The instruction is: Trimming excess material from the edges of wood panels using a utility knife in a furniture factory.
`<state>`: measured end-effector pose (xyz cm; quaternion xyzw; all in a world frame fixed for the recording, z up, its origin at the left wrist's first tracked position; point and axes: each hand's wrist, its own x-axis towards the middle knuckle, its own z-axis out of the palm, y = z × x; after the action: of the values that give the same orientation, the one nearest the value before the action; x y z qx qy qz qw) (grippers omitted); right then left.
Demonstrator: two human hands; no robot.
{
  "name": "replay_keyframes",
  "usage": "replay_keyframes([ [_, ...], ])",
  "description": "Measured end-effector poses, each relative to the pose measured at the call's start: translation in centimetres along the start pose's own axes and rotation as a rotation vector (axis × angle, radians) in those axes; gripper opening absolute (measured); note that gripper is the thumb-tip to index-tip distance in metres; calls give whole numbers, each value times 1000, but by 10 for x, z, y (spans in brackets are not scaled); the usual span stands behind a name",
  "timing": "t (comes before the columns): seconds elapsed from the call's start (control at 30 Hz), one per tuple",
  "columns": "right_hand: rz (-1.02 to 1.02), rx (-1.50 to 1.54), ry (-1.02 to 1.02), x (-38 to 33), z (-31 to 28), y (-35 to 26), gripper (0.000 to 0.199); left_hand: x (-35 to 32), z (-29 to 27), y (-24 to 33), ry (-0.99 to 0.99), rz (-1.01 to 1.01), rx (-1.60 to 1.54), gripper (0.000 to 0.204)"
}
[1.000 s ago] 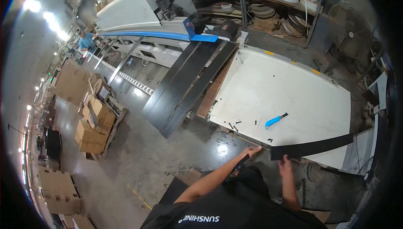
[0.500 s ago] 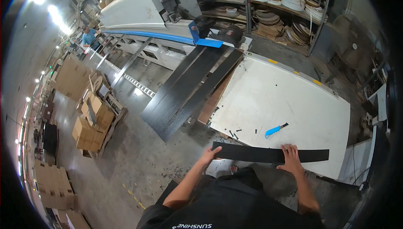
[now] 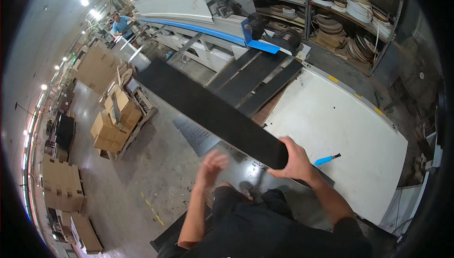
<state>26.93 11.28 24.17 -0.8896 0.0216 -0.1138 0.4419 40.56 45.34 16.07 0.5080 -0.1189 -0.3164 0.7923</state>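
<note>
Right grip (image 3: 295,161) clamped on the near end of a black board (image 3: 208,111), which slants toward 10 o'clock above the floor (image 3: 161,168); left grip (image 3: 212,165) blurred, open and empty, just off it. White surface (image 3: 359,139) at 3 o'clock carries a blue-handled knife (image 3: 324,160). Room: white machine (image 3: 175,2) at 11, coil rack (image 3: 308,7) at 1 to 2, cartons (image 3: 113,137) at 9.
</note>
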Motion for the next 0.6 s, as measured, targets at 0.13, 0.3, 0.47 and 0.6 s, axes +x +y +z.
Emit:
replay_keyframes([
  [0.13, -219, 459, -40, 99, 9, -74, 103, -5, 22, -50, -228, -107, 444, 141],
  [0.3, -265, 1145, -105, 190, 66, -138, 107, 9, -12, -73, -283, 135, 694, 149],
  [0.47, -407, 1581, -202, 288, 149, -185, 112, 37, -109, -37, -90, 247, 420, 73],
  [0.6, -207, 1335, -329, 383, 261, -246, 101, 24, -205, 3, 415, 284, 347, 47],
])
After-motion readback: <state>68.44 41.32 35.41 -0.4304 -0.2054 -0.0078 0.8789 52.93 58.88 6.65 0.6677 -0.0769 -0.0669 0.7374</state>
